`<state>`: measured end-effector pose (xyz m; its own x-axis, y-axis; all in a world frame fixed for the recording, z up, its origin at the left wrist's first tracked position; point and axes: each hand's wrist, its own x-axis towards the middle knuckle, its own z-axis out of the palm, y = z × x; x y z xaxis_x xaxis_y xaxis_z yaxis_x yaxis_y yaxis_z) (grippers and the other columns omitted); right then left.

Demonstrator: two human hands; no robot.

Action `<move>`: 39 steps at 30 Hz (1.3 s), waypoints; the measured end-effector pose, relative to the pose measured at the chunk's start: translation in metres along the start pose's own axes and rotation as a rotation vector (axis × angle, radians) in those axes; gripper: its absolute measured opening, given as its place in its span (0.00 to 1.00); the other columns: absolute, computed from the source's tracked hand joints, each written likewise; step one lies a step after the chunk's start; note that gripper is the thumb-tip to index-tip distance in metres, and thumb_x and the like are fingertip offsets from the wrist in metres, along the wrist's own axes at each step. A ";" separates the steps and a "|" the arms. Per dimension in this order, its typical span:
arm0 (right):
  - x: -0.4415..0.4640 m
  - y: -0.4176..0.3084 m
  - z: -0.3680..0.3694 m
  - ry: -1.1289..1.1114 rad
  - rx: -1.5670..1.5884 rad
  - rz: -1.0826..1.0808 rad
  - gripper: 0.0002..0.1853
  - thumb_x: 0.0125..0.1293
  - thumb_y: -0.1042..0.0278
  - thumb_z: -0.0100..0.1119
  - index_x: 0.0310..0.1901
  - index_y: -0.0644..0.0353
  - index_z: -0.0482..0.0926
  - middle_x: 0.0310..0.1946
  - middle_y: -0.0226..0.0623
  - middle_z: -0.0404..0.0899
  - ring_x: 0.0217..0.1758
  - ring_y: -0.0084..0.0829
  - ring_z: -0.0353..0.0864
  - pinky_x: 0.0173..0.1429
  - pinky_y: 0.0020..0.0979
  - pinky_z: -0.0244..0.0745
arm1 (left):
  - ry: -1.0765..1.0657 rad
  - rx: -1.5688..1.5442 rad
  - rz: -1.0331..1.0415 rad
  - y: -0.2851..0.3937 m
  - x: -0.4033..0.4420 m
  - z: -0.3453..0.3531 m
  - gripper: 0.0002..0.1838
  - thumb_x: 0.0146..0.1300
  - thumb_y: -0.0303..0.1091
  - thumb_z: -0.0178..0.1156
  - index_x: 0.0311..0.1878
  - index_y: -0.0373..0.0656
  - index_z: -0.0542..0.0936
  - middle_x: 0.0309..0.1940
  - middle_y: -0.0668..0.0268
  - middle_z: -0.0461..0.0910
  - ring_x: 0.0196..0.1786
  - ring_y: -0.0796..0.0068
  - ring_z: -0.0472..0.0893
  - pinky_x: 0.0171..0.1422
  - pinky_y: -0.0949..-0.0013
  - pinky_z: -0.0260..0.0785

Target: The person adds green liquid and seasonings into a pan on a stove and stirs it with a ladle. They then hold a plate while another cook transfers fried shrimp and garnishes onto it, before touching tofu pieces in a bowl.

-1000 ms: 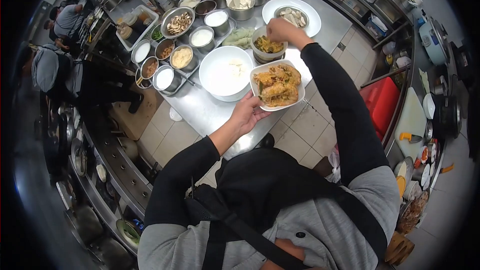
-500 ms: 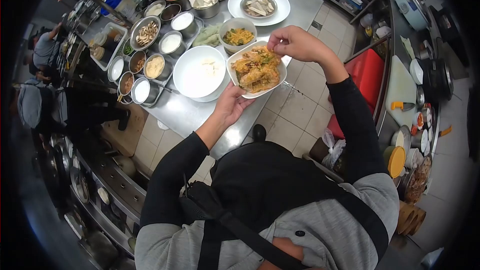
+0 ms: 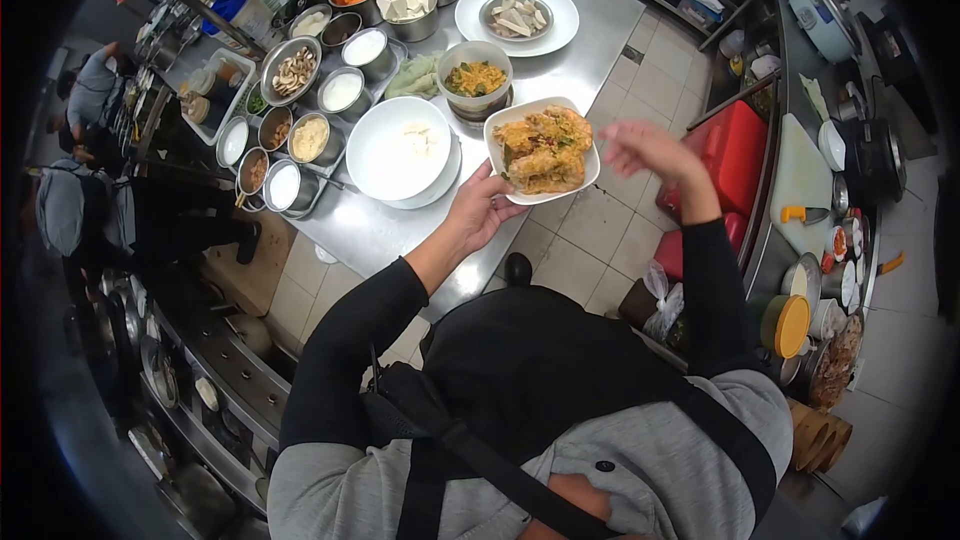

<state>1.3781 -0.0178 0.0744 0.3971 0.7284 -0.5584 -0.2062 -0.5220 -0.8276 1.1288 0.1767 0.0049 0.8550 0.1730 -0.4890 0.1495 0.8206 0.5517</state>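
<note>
My left hand (image 3: 482, 208) grips the lower left corner of a white square dish (image 3: 575, 188), held up off the table's right edge. Golden-brown fried food (image 3: 543, 148) with bits of green fills this dish. To the right of the dish is my right hand (image 3: 640, 152), apart from it and blurred; its fingers are too smeared to tell whether they hold anything. A round container (image 3: 475, 88) of yellow crumbly topping stands just behind the dish. Left of them sits a white bowl (image 3: 385, 155) with some pale pieces inside.
Metal bowls of mushrooms (image 3: 295, 72), white cubes (image 3: 407, 2) and shredded carrot stand across the steel table (image 3: 600, 15). A white plate (image 3: 565, 5) bears a small metal bowl. Two people work at the far left. A red bin (image 3: 735, 155) stands at the right.
My right hand has gone from the topping container to over the dish, then away to the right. The dish, still in my left hand, has shifted slightly right since the middle frame.
</note>
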 end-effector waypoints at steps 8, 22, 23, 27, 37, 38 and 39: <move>0.012 0.078 0.026 0.066 0.298 0.012 0.15 0.75 0.61 0.50 0.53 0.64 0.75 0.34 0.38 0.83 0.31 0.25 0.84 0.37 0.27 0.84 | -0.040 0.079 -0.032 -0.007 0.038 0.014 0.44 0.62 0.21 0.55 0.81 0.47 0.51 0.58 0.56 0.77 0.49 0.62 0.86 0.57 0.59 0.81; 0.181 0.026 -0.164 0.539 0.377 -0.133 0.15 0.75 0.66 0.44 0.51 0.70 0.73 0.34 0.44 0.82 0.27 0.28 0.82 0.32 0.27 0.82 | 0.007 0.304 0.054 0.000 -0.099 -0.033 0.34 0.70 0.39 0.59 0.76 0.40 0.63 0.62 0.53 0.78 0.60 0.63 0.81 0.62 0.64 0.74; 0.197 0.020 -0.166 0.570 0.393 -0.139 0.15 0.75 0.67 0.43 0.51 0.71 0.73 0.34 0.43 0.81 0.28 0.28 0.82 0.32 0.27 0.82 | 0.130 0.254 0.095 -0.008 -0.126 -0.049 0.32 0.71 0.39 0.58 0.75 0.39 0.65 0.59 0.55 0.80 0.57 0.65 0.82 0.58 0.67 0.73; 0.271 0.010 -0.179 0.643 0.514 -0.162 0.15 0.75 0.69 0.40 0.54 0.72 0.71 0.34 0.46 0.81 0.28 0.30 0.82 0.33 0.28 0.82 | 0.663 0.131 0.284 -0.066 -0.218 -0.122 0.27 0.71 0.38 0.57 0.71 0.38 0.69 0.48 0.61 0.84 0.46 0.71 0.83 0.49 0.71 0.70; 0.347 0.029 -0.236 0.148 0.581 -0.269 0.22 0.78 0.51 0.51 0.60 0.62 0.72 0.46 0.47 0.81 0.43 0.36 0.85 0.50 0.34 0.86 | 1.010 0.132 0.092 -0.200 -0.258 -0.241 0.26 0.73 0.32 0.55 0.73 0.45 0.70 0.45 0.64 0.81 0.44 0.73 0.82 0.48 0.69 0.77; 0.318 0.022 -0.219 0.180 0.569 -0.326 0.26 0.77 0.52 0.52 0.64 0.66 0.69 0.52 0.53 0.79 0.52 0.42 0.84 0.59 0.36 0.83 | 0.990 0.149 0.037 -0.192 -0.255 -0.233 0.29 0.71 0.31 0.56 0.75 0.46 0.66 0.47 0.63 0.81 0.45 0.71 0.83 0.51 0.67 0.78; 0.323 0.031 -0.241 0.300 0.864 -0.031 0.30 0.75 0.54 0.55 0.68 0.69 0.65 0.57 0.57 0.77 0.57 0.47 0.82 0.64 0.38 0.80 | 0.964 0.154 0.033 -0.200 -0.252 -0.248 0.33 0.70 0.31 0.58 0.77 0.48 0.63 0.47 0.62 0.80 0.45 0.70 0.83 0.51 0.67 0.78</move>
<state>1.7159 0.0943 -0.1176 0.6046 0.5273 -0.5970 -0.7412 0.0979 -0.6641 0.7602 0.1041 -0.1491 0.0969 0.6222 -0.7768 0.2542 0.7392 0.6237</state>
